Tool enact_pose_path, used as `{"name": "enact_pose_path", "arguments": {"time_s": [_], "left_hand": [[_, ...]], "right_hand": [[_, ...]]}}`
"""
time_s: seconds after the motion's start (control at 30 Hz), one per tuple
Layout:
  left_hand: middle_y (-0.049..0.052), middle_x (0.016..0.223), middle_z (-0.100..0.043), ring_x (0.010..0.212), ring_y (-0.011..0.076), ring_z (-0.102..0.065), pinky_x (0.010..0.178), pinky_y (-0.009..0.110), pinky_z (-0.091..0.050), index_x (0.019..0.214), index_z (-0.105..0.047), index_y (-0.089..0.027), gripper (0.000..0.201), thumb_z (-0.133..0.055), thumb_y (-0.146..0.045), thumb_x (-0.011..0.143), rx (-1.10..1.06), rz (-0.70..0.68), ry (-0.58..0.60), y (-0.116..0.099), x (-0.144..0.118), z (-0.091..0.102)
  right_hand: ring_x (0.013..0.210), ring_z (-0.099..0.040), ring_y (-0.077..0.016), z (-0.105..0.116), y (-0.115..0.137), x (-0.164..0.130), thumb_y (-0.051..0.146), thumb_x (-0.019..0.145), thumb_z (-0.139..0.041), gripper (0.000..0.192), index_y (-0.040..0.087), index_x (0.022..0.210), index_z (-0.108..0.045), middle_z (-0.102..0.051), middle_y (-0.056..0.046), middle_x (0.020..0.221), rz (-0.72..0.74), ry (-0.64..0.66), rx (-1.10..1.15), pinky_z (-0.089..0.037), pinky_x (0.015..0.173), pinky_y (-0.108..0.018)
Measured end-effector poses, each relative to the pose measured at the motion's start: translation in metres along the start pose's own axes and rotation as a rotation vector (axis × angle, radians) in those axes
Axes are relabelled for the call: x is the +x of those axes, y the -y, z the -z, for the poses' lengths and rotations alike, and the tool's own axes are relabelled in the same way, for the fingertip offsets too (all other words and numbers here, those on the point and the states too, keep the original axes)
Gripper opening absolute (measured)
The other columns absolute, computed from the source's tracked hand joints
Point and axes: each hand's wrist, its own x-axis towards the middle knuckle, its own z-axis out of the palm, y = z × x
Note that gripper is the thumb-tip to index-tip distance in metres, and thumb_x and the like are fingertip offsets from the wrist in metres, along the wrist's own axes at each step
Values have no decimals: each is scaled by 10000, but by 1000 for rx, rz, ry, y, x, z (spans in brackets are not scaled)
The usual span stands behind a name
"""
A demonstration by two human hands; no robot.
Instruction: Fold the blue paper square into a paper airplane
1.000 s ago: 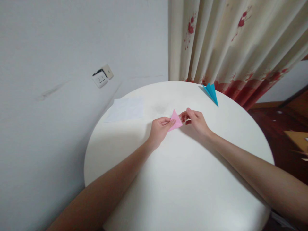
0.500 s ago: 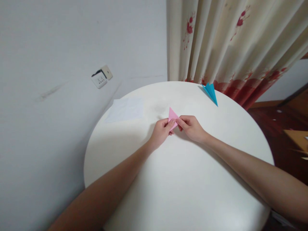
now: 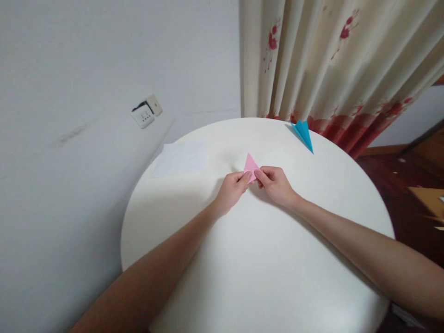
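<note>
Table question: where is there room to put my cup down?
The table is bare in front between the two arms, and on the right below the blue paper. It is crowded mid-table, where the left hand and right hand pinch the pink paper. The white sheet fills the back left.

Pink folded paper [image 3: 250,164] — matt, crisp; blue folded paper [image 3: 304,132] — matt; worktop [image 3: 263,259] — smooth white, faint sheen; curtain [image 3: 333,64] — printed cloth.

You're in a home room: flowered curtain [image 3: 329,60] hanging by the round white bench [image 3: 263,259], wall socket [image 3: 146,111] on painted plaster, dark wood floor [image 3: 405,185] alongside.
</note>
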Motion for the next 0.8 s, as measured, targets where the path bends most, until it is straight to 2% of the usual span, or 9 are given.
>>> {"name": "enact_pose_path", "arguments": {"time_s": [0.17, 0.37, 0.53, 0.7, 0.8], "left_hand": [[-65, 514, -361, 468, 88, -282, 468, 250, -187, 717, -641, -168, 524, -578, -667, 862, 55, -1, -2, 1, 0, 0], [-74, 488, -333, 446, 85, -270, 472, 253, -187, 631, -554, -195, 479, -562, -599, 887, 62, 11, 18, 1, 0, 0], [-73, 486, -353, 439, 75, -274, 461, 243, -187, 633, -546, -192, 444, -556, -548, 898, 61, -15, 18, 3, 0, 0], [-86, 464, -320, 419, 64, -251, 446, 237, -163, 628, -531, -190, 445, -572, -554, 881, -4, 23, -34, 3, -1, -1], [-72, 487, -383, 433, 73, -314, 440, 226, -207, 695, -553, -188, 413, -574, -551, 892, -83, 14, -107, 4, -1, -1]], "right_hand": [[525, -443, -132, -1, -3, 1, 540, 920, -563, 486, 199, 574, -569, -530, 8, 543, -29, -78, 27, -320, 525, -279], [496, -427, -127, 1, -5, 3, 474, 898, -581, 445, 202, 545, -562, -516, 14, 510, -64, -187, 53, -315, 518, -290], [499, -452, -126, 1, -12, 7, 463, 881, -603, 422, 199, 552, -574, -550, 2, 525, -127, -248, 116, -328, 509, -282], [479, -456, -115, 12, -15, 15, 469, 864, -618, 379, 201, 600, -577, -553, 6, 533, -199, -376, 234, -312, 468, -262], [484, -467, -115, 16, -11, 17, 498, 842, -641, 379, 204, 612, -579, -558, 7, 538, -203, -353, 274, -318, 464, -257]]}}
